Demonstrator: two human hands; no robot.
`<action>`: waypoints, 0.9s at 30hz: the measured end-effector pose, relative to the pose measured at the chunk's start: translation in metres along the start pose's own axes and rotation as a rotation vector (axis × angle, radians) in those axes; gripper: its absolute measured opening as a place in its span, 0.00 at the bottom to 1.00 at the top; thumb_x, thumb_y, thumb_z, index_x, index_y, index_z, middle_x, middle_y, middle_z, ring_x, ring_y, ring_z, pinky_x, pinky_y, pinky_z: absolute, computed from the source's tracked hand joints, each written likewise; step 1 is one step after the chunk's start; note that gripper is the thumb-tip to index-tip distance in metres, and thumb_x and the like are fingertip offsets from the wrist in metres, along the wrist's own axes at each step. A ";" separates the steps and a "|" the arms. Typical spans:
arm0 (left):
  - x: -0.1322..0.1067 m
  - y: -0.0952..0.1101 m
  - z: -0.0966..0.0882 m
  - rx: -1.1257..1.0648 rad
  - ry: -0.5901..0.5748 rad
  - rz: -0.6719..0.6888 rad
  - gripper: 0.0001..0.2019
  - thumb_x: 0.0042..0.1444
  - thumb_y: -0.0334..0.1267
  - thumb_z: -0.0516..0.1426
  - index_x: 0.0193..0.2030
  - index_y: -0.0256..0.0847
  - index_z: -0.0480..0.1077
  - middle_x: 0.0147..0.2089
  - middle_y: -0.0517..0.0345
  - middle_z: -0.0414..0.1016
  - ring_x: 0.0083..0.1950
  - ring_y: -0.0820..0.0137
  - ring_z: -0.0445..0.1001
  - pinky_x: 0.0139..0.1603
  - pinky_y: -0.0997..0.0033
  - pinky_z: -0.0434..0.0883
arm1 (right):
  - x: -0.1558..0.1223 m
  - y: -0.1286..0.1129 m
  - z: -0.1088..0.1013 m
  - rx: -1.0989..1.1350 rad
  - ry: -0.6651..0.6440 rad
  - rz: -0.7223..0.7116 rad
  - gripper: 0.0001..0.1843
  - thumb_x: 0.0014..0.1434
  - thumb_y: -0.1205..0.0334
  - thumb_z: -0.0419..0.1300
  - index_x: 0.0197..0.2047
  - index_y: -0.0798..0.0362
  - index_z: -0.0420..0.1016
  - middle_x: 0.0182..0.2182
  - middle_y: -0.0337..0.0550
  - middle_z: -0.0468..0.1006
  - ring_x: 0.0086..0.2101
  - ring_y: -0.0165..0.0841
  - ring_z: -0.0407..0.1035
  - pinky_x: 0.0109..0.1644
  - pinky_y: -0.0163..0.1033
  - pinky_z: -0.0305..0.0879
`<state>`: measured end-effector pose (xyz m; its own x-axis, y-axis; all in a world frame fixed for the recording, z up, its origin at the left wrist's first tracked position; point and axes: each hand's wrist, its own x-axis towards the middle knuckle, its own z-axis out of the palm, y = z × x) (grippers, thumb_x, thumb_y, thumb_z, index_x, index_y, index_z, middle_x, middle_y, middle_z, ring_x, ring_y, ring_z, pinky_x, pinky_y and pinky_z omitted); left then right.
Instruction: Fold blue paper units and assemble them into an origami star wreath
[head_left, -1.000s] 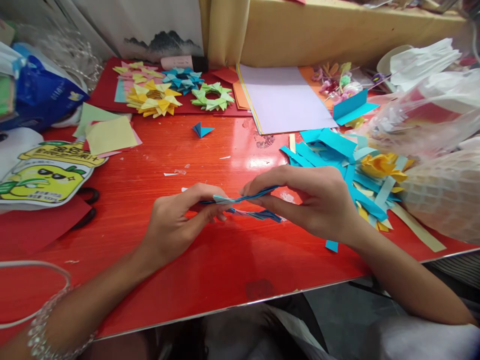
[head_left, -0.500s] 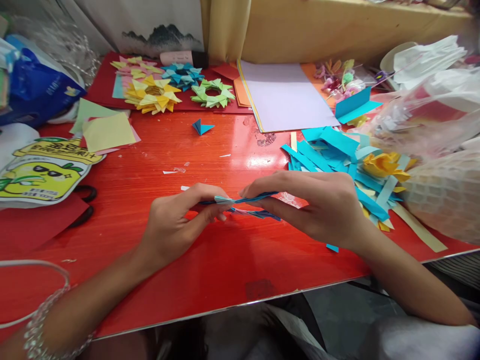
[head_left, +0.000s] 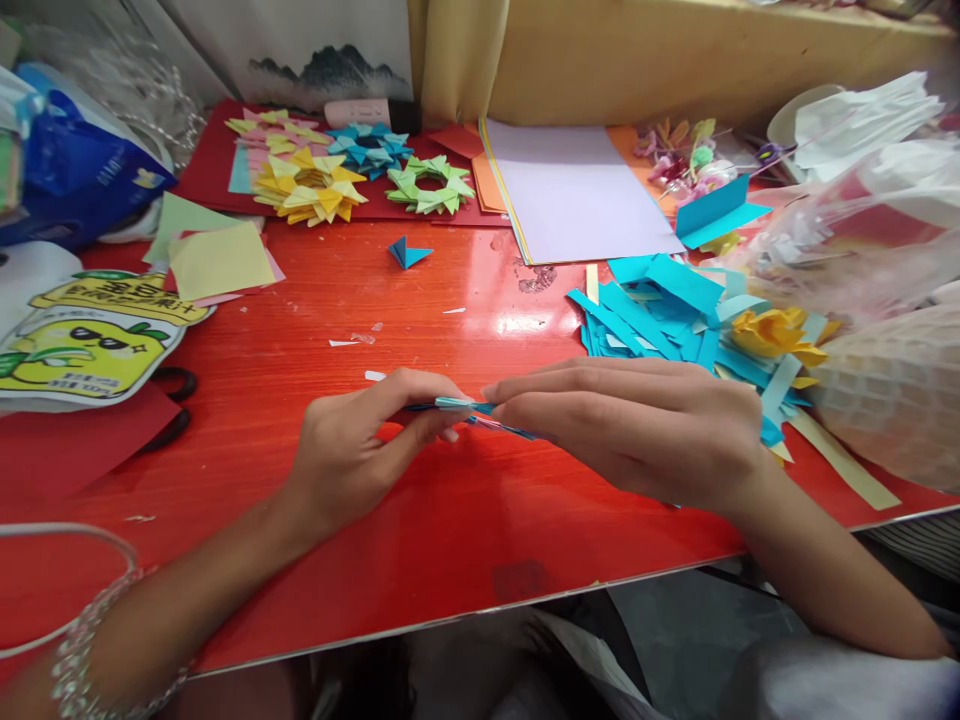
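Over the red surface (head_left: 420, 560) I pinch folded blue paper (head_left: 451, 404) in left fingers (head_left: 416, 385), right fingers (head_left: 577, 410) extended, grip hidden, apparently adjusting folds, next needing gentle pressure.

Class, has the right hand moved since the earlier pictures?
Yes. Judged against the lavender sheet, the back of the right hand has shifted rightward and closer to the near edge of the table.

Left hand (head_left: 360, 440), right hand (head_left: 645, 425): two in total. Between them, folded paper (head_left: 451, 403): count of pieces cannot be told. Far left: paper stars (head_left: 339, 185), exactly four; tube (head_left: 356, 112), one. Middle: blue piece (head_left: 409, 257), one. Left: pouch (head_left: 90, 345), one. Right: blue strips (head_left: 637, 312), many, overlapping, not possible to count exactly.
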<state>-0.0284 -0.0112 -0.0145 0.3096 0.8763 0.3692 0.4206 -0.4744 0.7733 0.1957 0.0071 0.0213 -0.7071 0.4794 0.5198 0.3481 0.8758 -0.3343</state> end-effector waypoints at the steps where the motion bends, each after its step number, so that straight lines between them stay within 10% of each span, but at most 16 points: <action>1: 0.000 0.000 0.000 0.007 0.000 0.002 0.04 0.60 0.34 0.58 0.40 0.47 0.70 0.32 0.71 0.79 0.30 0.79 0.78 0.33 0.82 0.75 | 0.000 0.000 0.000 0.001 -0.005 -0.002 0.15 0.63 0.70 0.54 0.47 0.45 0.75 0.43 0.37 0.81 0.39 0.30 0.76 0.44 0.33 0.74; 27: -0.006 -0.002 0.003 0.417 0.114 0.209 0.04 0.62 0.36 0.56 0.43 0.48 0.67 0.32 0.71 0.81 0.28 0.78 0.78 0.24 0.79 0.67 | 0.005 0.001 -0.004 -0.051 -0.026 0.074 0.11 0.64 0.66 0.55 0.46 0.47 0.75 0.37 0.36 0.82 0.32 0.29 0.76 0.33 0.32 0.71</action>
<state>-0.0288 -0.0159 -0.0195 0.3382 0.7510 0.5671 0.6725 -0.6144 0.4126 0.1946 0.0111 0.0266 -0.6939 0.5419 0.4742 0.4306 0.8401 -0.3298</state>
